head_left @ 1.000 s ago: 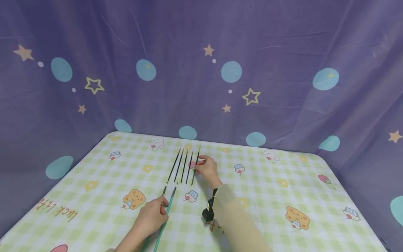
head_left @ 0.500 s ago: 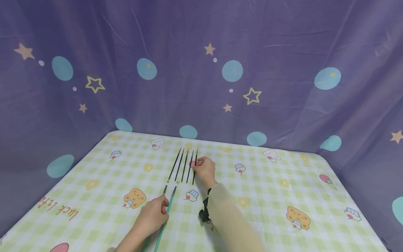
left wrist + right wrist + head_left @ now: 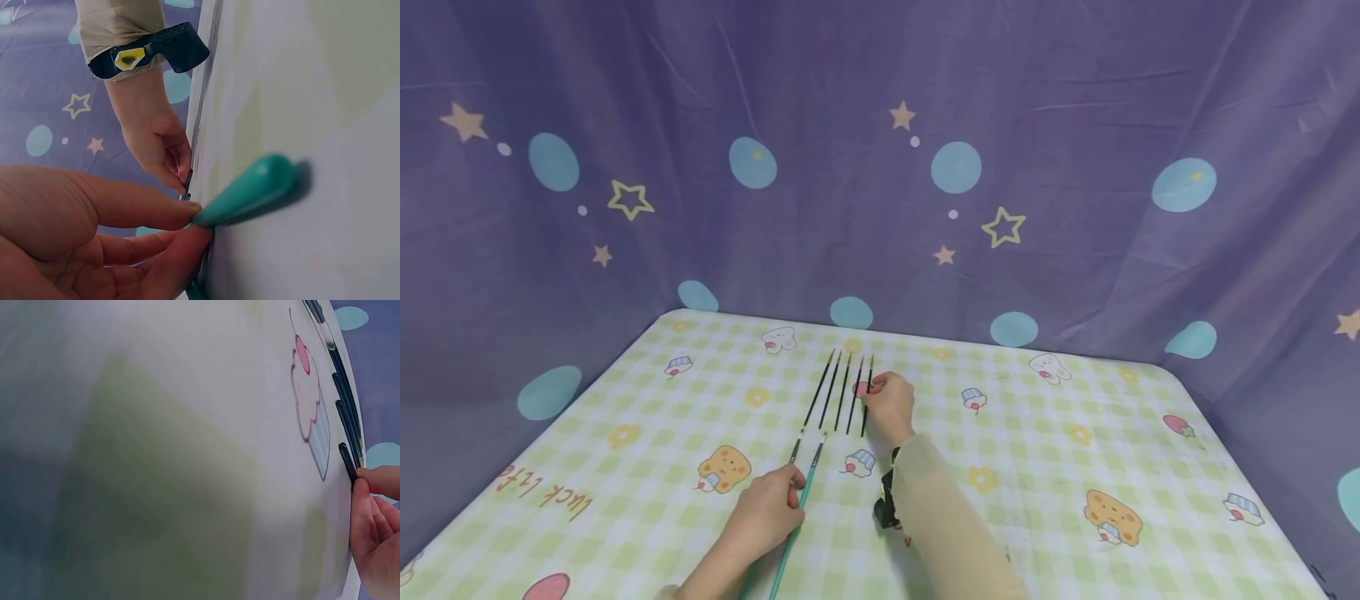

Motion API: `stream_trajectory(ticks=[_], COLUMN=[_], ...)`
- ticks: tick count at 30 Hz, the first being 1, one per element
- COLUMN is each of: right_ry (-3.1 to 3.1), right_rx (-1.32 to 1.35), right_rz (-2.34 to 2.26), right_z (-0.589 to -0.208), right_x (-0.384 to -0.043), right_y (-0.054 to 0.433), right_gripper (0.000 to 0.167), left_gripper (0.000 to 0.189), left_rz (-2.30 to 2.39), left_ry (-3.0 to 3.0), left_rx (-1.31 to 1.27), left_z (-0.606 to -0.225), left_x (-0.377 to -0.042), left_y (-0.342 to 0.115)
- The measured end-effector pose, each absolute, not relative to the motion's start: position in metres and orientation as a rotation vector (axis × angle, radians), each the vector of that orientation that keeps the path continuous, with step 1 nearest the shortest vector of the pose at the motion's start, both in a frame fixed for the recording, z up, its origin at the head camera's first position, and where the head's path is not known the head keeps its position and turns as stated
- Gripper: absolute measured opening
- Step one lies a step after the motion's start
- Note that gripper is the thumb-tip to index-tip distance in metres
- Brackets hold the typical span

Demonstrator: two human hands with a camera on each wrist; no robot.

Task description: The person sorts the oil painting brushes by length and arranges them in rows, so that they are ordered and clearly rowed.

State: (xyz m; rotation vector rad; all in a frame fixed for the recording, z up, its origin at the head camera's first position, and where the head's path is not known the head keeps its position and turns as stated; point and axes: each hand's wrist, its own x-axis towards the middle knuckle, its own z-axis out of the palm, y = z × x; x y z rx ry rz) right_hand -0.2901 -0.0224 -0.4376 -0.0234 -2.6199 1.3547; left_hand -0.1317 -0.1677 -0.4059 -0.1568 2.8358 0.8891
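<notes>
My left hand (image 3: 763, 510) pinches a teal-handled paintbrush (image 3: 785, 554) low over the cloth, its bristle end pointing away from me. The left wrist view shows thumb and finger on the teal handle (image 3: 253, 187) just short of its rounded end. Left of it lies a second teal-handled paintbrush (image 3: 797, 446), partly hidden under the hand. Farther back, my right hand (image 3: 891, 407) pinches the rightmost black paintbrush (image 3: 864, 423) in a row of several black paintbrushes (image 3: 838, 396). In the right wrist view, that black handle (image 3: 347, 461) meets the thumb and fingertip.
A green-and-white checked tablecloth (image 3: 1030, 450) with printed cupcakes and bears covers the table. Behind its far edge hangs a purple curtain (image 3: 820, 233) with stars and blue dots. A black strap device (image 3: 886, 504) sits on my right wrist.
My right hand has shifted the rightmost black paintbrush slightly left and toward me, closer to its neighbours. My left hand holds its place on the teal-handled paintbrush.
</notes>
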Motion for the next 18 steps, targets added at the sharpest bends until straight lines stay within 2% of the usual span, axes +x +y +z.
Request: stream_trajectory(ticks=[18], right_ry=[-2.565], right_rx=[0.096], right_rz=[1.603], right_z=[-0.425], right_x=[-0.288], right_y=[0.007], right_gripper=[0.025], left_gripper=[0.029], left_rz=[0.883], left_ry=[2.887], left_rx=[-0.115], left_z=[-0.405], left_x=[-0.13], left_y=[-0.173])
